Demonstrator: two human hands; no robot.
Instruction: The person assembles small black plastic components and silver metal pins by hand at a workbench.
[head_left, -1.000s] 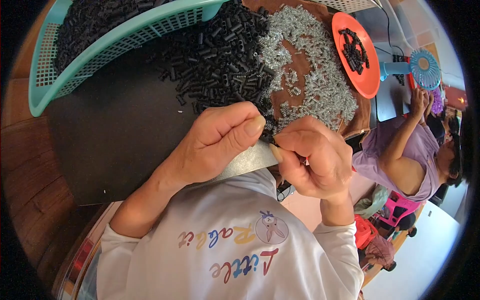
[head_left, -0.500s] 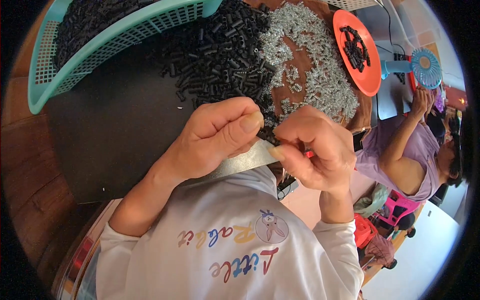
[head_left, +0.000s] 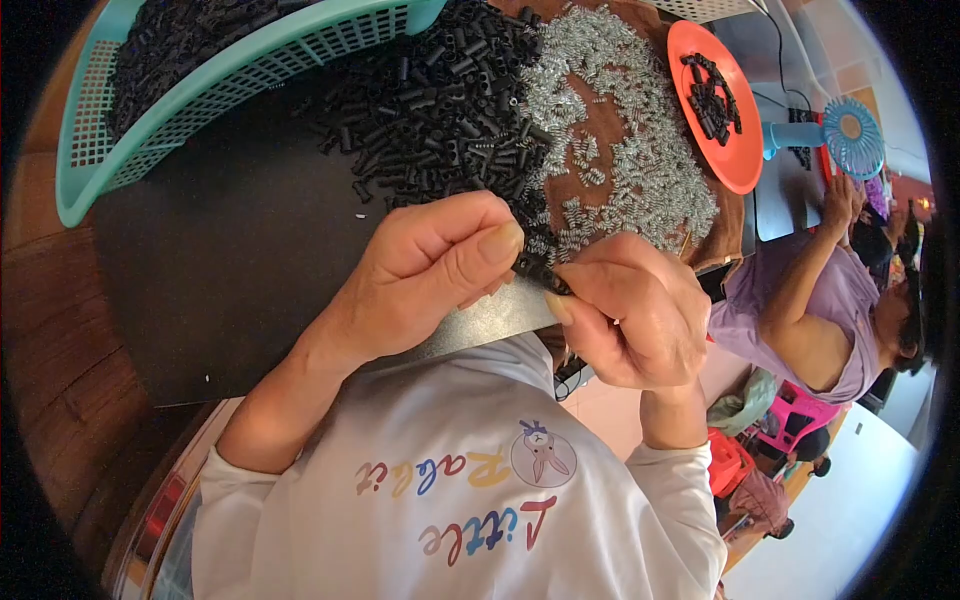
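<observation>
My left hand (head_left: 430, 270) is closed, thumb pressed on the curled index finger, over the table's near edge. Close beside it, my right hand (head_left: 640, 310) pinches with thumb and forefinger. Bridging the gap between the fingertips is a small black plastic part (head_left: 538, 271), tube-like in shape. Its left end disappears behind the left fingers, its right end into the right pinch. Beyond the hands lies a heap of similar black parts (head_left: 440, 110). To its right, small metal springs (head_left: 660, 150) are spread over a brown cloth (head_left: 590, 105).
A teal basket (head_left: 85, 185) full of black parts stands at the far left on the dark tabletop (head_left: 200, 290). An orange plate (head_left: 742, 165) at the far right carries several black pieces, near a blue fan (head_left: 850, 135). A person (head_left: 800, 300) in purple sits at right.
My right hand has turned and lowered slightly, its fingers curling closer together. The black part now shows between both hands' fingertips. My left hand has hardly moved.
</observation>
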